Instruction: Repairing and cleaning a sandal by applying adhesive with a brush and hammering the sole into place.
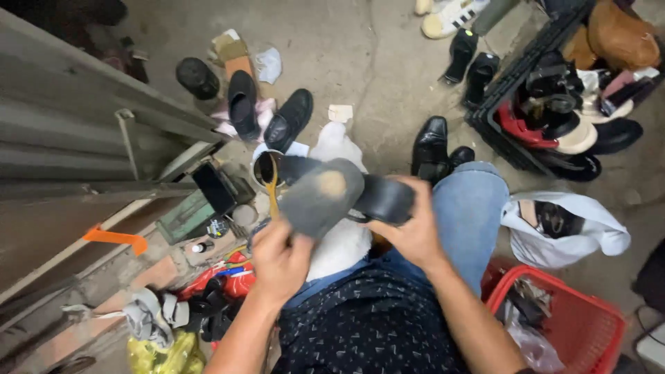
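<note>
The right hand (409,232) grips a black shoe (332,194) by the heel, sole up, over the lap. The left hand (280,260) has its fingers pinched on a small brush (272,190) dripping brown glue by the glue tin (265,168). The sole looks mostly bare, with one tan patch, so spreading seems just begun.

Bare forearms; dark navy shirt (374,325) with small pale specks; light blue jeans (471,215) (faded denim).
</note>
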